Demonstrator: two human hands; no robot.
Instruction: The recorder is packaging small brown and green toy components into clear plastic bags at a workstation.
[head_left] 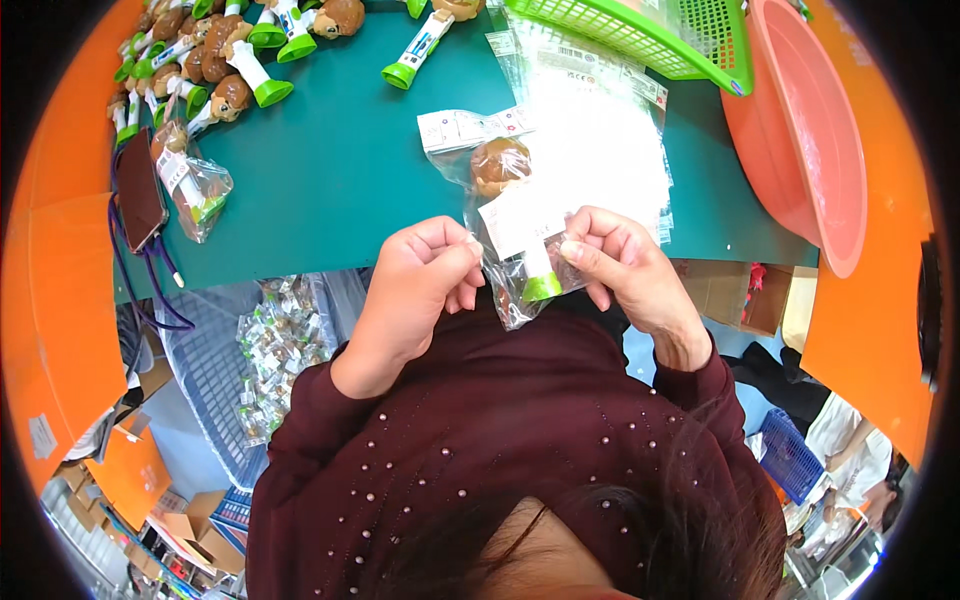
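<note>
A clear plastic bag [508, 312] with a printed header lies at the table's near edge, between my two hands. Inside it is a toy figure [500, 165] with a round brown head, a white body and a green base. A white paper slip [512, 222] covers the toy's middle; whether it lies inside or on the bag I cannot make out. My left hand [420, 285] is closed, thumb and forefinger pinching the bag's left edge. With thumb against fingers, my right hand [630, 268] grips the bag's right side near the slip.
Flat clear bags [600, 130] lie beyond my right hand, below a green basket [715, 65] and a pink basin [795, 130]. Loose toys [215, 60] crowd the far left. A phone [140, 190] and a bagged toy [195, 195] lie nearer. Below left, a blue crate [190, 365] holds bagged toys.
</note>
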